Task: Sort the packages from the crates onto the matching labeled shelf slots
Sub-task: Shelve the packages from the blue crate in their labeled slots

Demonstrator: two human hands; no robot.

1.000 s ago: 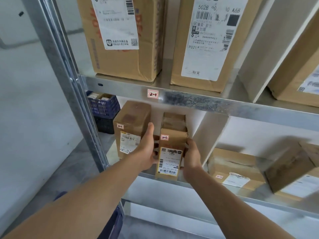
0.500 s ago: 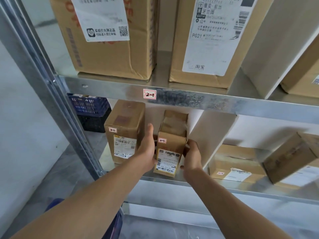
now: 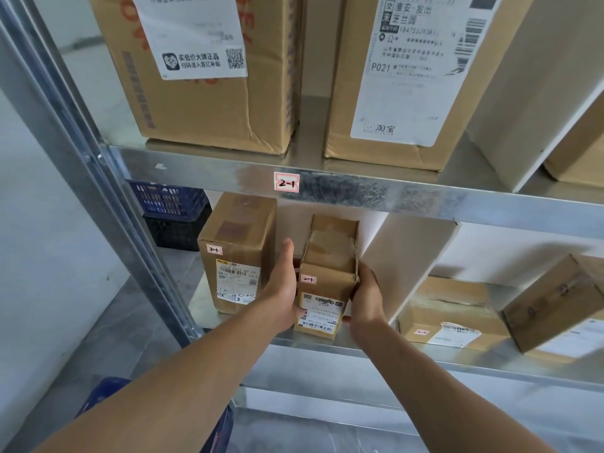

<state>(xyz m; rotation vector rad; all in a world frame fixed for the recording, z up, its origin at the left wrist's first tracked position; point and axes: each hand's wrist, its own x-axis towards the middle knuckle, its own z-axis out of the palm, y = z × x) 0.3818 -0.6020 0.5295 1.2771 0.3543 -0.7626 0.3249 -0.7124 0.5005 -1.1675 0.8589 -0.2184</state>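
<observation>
The small package (image 3: 327,276) stands upright in the middle of the frame, long axis vertical, its foot near the front edge of the lower shelf (image 3: 457,358). Its own 2-1 sticker matches the slot tag (image 3: 286,182) on the beam just above. My left hand (image 3: 282,289) lies flat against its left side, fingers straight and pointing up. My right hand (image 3: 366,295) grips its right edge, fingers curled round the torn corner. It sits between both palms, neither hand nearer. The tall box (image 3: 235,256) is just left of it and the white divider (image 3: 408,256) just right, so I judge it must slide straight back between them.
</observation>
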